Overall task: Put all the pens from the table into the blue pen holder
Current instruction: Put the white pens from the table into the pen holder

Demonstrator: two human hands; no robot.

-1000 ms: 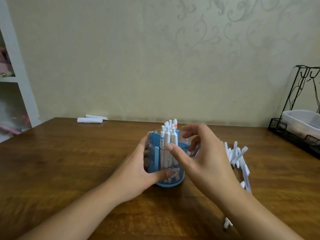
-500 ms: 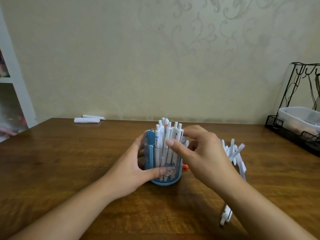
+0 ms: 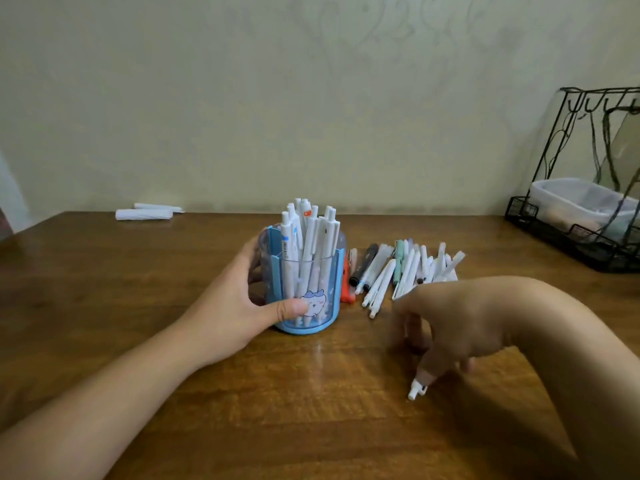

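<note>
The blue pen holder [image 3: 304, 328] stands upright mid-table, packed with several white pens [image 3: 306, 233]. My left hand [image 3: 225, 306] grips its left side, thumb pressed across the front by the cartoon sticker. A pile of loose pens [image 3: 408, 268], mostly white with one black and one green, lies just right of the holder. Nearer to me, my right hand [image 3: 460, 317] reaches down with curled, blurred fingers pinching a single white pen [image 3: 416, 389] that lies on the wood; only its clicker end shows.
An orange item [image 3: 347, 289] lies against the holder's right side. A black wire rack [image 3: 571, 237] holding a white plastic tub [image 3: 571, 199] stands at the back right. Two white paper rolls [image 3: 143, 213] lie at the back left of the wooden table [image 3: 104, 306].
My right hand left the holder's top and dropped right and toward me onto the lone white pen, uncovering the pile. The left hand stayed on the holder.
</note>
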